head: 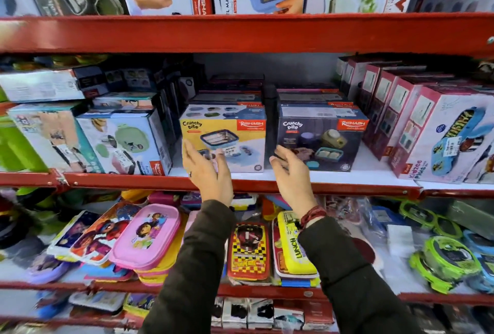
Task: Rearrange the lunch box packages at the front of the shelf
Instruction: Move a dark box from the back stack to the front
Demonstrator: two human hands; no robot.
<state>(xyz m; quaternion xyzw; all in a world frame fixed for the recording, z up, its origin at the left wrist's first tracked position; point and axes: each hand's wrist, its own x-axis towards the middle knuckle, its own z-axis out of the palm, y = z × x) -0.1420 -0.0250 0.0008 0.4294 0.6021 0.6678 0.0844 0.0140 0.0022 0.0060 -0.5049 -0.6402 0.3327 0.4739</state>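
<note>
- the task's things are the two "crunchy bite" boxes at the front of the middle shelf (pixel 240 182): the yellow box (pixel 223 137) and the dark box (pixel 319 141), side by side w/ a gap between them.
- a tall black bottle (pixel 269 109) stands in that gap, a bit further back.
- the left hand (pixel 207 170) is up in front of the yellow box, fingers spread apart, holding nothing. it looks very near the box front but it's hard to tell if it touches.
- the right hand (pixel 290 173) is up in front of the gap and the dark box's left bottom corner, fingers loose and apart, also holding nothing.
- the step looks like reaching in to take hold of a box, prob the yellow one, since both hands sit around it.
- to do it well: put one hand on each side of the box, flat on the card, and squeeze just a little so it doesn't dent.
- slide it along the white shelf floor, don't lift high, bc more boxes are stacked behind and on top.
- watch the bottle; a bump from the right hand could tip it.
- keep the picture side facing out and line the front edge w/ the red lip.
- the green-bowl box (pixel 125 143) sits near on the left, so don't push the yellow box into it.
</note>
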